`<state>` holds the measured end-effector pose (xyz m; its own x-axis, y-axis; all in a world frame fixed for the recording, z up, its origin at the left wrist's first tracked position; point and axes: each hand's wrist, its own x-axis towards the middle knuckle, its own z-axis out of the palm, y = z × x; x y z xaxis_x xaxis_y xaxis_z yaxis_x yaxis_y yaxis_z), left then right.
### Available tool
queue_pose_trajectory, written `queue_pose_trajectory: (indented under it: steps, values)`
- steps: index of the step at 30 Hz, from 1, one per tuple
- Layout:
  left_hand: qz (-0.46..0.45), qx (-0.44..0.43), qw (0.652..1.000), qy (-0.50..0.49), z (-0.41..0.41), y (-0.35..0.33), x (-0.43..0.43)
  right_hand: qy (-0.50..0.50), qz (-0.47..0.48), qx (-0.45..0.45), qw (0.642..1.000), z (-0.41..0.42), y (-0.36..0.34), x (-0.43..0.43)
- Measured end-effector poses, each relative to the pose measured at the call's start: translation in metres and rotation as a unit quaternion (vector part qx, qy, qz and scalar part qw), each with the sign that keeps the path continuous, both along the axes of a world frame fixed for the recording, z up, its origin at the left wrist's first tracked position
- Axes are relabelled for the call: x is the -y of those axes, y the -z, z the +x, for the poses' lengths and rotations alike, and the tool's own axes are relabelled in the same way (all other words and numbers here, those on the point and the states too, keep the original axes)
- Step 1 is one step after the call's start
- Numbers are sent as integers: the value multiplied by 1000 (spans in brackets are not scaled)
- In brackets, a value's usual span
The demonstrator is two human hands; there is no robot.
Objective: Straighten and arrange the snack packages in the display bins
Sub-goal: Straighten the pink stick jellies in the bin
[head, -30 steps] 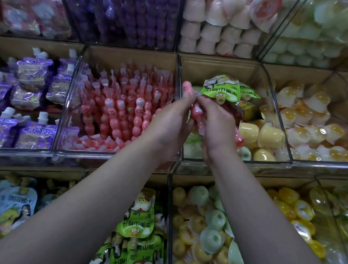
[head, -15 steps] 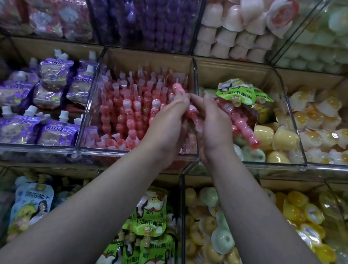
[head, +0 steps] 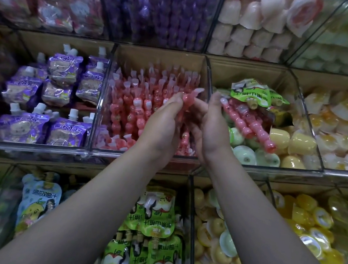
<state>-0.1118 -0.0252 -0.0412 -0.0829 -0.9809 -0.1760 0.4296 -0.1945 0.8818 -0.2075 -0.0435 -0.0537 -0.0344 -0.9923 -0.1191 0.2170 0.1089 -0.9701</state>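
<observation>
My left hand (head: 163, 123) pinches a pink jelly stick (head: 193, 95) whose flat tip points up and right. It hovers over the right side of the middle bin (head: 161, 58), which is packed with upright pink jelly sticks (head: 136, 103). My right hand (head: 211, 124) grips a small bundle of pink jelly sticks (head: 251, 126) that slants down to the right over the neighbouring bin (head: 247, 71). That bin holds green pouches (head: 251, 93) and yellow and green jelly cups (head: 280, 138).
Purple spout pouches (head: 62, 83) fill the bin on the left, and yellow-white jelly cups (head: 335, 133) the bin on the right. Clear dividers separate the bins. Above are pink, purple and white packs; below are pouches (head: 155, 217) and more cups (head: 220, 240).
My hands have drawn slightly apart. The left hand now holds one stick over the pink bin, while the right keeps the bundle over the mixed bin. The view has shifted left.
</observation>
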Motion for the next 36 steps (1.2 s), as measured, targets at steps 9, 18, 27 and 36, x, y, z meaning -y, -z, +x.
queue_pose_trajectory:
  steps: [9, 18, 27, 36]
  values:
    - [56, 11, 998, -10, 8, 10, 8, 0, 35, -45, 998, 18, 18, 18]
    - [94, -8, 995, -12, 16, 27, 26, -50, 77, -78, 993, 30, 25, 30]
    - [117, -17, 993, -14, 13, 31, 28, -84, 118, -60, 988, 25, 28, 33]
    - [80, 13, 997, -2, 8, 8, 7, -14, 20, -92, 995, 29, 11, 12]
